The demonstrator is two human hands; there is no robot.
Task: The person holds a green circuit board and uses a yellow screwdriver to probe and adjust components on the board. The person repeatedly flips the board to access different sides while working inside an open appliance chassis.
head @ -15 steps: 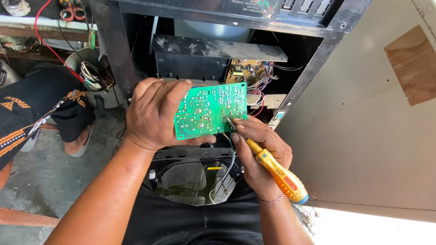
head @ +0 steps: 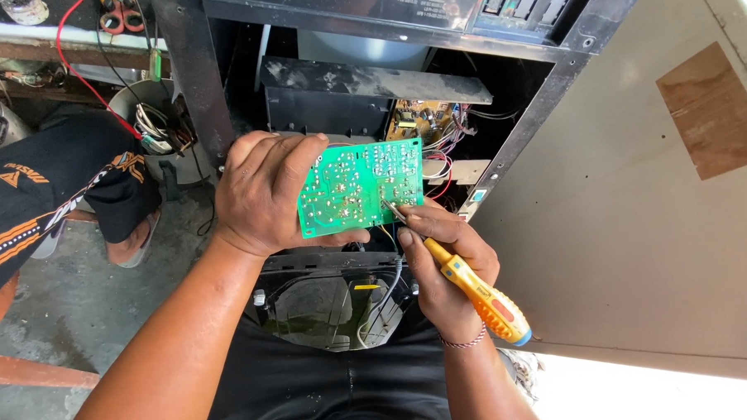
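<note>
Left hand [head: 261,193] grips the green circuit board [head: 358,184] in front of the open cabinet [head: 551,88]. Right hand [head: 446,261] pinches a yellow screwdriver [head: 467,283], tip on the board's lower right edge. Looks like probing solder joints; needs a steady tip.

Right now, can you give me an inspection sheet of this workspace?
Surface: grey concrete floor, stained.
Job's things: green circuit board, solder side up; yellow screwdriver, tip on the board's lower right.
Clutter: cup of wires; red-handled pliers on the bench.
Hands: left hand grips the board's left edge; right hand holds the screwdriver.
Cables: red lead; wire bundle inside the black cabinet.
Surroundings: another person's leg; grey panel.
</note>
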